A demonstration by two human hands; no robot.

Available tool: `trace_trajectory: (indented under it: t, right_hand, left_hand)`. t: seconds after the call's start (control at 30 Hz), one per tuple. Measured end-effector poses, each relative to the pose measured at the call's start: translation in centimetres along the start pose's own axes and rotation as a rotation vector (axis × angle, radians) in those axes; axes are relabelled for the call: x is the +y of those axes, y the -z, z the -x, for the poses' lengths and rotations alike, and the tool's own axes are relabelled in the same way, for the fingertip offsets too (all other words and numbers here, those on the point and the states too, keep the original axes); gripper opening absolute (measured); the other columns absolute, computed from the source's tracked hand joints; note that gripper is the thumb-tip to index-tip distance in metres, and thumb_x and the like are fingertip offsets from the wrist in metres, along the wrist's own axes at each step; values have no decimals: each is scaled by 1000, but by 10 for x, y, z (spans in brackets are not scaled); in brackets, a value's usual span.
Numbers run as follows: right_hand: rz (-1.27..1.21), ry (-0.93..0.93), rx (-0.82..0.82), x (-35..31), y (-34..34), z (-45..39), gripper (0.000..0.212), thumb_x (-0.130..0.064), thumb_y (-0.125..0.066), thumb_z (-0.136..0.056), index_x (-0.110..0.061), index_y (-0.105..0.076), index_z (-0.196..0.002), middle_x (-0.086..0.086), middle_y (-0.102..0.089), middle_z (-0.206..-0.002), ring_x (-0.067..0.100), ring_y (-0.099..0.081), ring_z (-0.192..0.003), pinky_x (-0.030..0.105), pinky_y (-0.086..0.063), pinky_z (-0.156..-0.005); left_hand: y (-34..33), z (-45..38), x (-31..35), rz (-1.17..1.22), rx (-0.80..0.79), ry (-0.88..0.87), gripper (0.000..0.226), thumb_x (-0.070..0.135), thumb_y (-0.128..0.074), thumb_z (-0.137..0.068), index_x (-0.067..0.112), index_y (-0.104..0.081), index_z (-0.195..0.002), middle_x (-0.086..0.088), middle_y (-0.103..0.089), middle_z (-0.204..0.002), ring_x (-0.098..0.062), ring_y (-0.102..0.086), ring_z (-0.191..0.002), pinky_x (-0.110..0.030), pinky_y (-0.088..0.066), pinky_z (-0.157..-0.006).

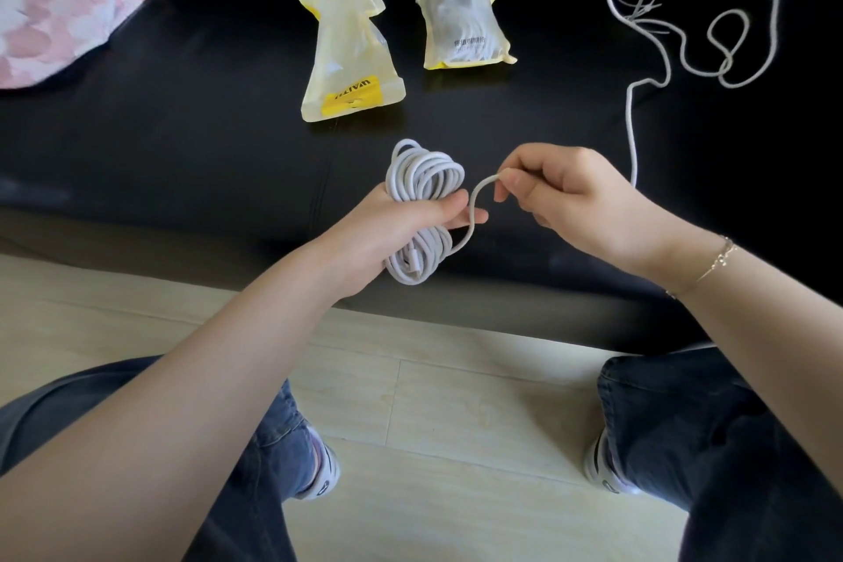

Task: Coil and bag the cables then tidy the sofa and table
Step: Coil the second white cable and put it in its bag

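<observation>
Coiling step, centre frame: left hand [401, 219] grips coiled cable [422, 178]; right hand [565, 192] fingers [511, 187] pinch its loose end. Next probably wrap end, then slide into bag [351, 59].

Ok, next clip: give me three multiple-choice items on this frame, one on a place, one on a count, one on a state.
1. Where does the loose cable lie?
A. on the floor
B. on the sofa, right side
C. in a bag

2. How many bags are on the sofa?
A. one
B. two
C. four

3. What does the left hand hold?
A. a coil
B. a bag
C. nothing

Key: 1 B, it sprawls on the black seat. 2 B, the left bag and the right bag. 3 A, fingers wrap the coil; the right hand pinches its tail.
</observation>
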State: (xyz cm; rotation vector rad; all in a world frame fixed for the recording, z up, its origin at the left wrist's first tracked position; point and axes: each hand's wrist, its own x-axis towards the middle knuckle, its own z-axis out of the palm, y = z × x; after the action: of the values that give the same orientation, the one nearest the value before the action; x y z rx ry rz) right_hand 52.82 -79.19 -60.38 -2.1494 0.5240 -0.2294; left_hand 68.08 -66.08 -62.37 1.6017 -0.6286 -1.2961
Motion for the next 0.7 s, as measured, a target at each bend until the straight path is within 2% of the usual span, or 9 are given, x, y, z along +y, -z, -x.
trace_trajectory:
  t: [0.13, 0.2, 0.3, 0.47, 0.6, 0.7]
  right_hand:
    - [17, 19, 22, -1, 0, 0, 23, -20, -49, -101, -13, -64, -84, 7, -46, -61, 13, -38, -54, 27, -34, -51]
    - [52, 5, 76, 0, 2, -1, 25, -26, -54, -99, -13, -64, -80, -8, -43, -52, 7, -35, -48, 17, -30, -48]
    - [104, -25, 110, 4, 9, -4, 28, -30, -57, -97, -16, -62, -73, -11, -42, -46, 7, -36, -45, 13, -29, -47]
    - [70, 104, 34, -2, 10, 3, 20, -16, -52, -98, -13, -62, -81, -7, -44, -55, 7, -35, -50, 15, -29, -51]
    - [212, 244, 154, -3, -1, 3, 16, -22, -50, -97, -13, -62, -89, -12, -45, -56, 12, -42, -51, 18, -30, -53]
    - [308, 258, 259, -2, -5, 1, 22, -31, -51, -99, -14, -62, -93, -15, -47, -62, 10, -47, -56, 19, -32, -54]
  left_hand:
    - [-4, 1, -1, -14, 0, 1, 12, 26, -57, -97, 15, -63, -95, 1, -76, -90, -16, -72, -95, -34, -55, -88]
    - [-4, 1, 0, 49, 5, 12, 12, 25, -59, -96, 16, -62, -89, 2, -71, -76, -22, -74, -89, -35, -58, -83]
    - [-3, 1, -1, 13, -10, 47, 11, 28, -68, -88, 19, -62, -88, -2, -66, -72, -19, -71, -79, -34, -59, -80]
    - [-1, -6, -8, -95, 142, 164, 19, 27, -79, -81, 14, -65, -85, -3, -61, -64, -17, -63, -59, -37, -60, -73]
    - [-2, -5, -6, -71, 177, 253, 23, 29, -79, -82, 11, -68, -90, -1, -60, -57, -15, -59, -51, -32, -58, -62]
    - [-8, -2, -5, -68, 106, 317, 31, 38, -75, -84, 10, -61, -77, -2, -57, -56, -16, -57, -51, -32, -56, -62]
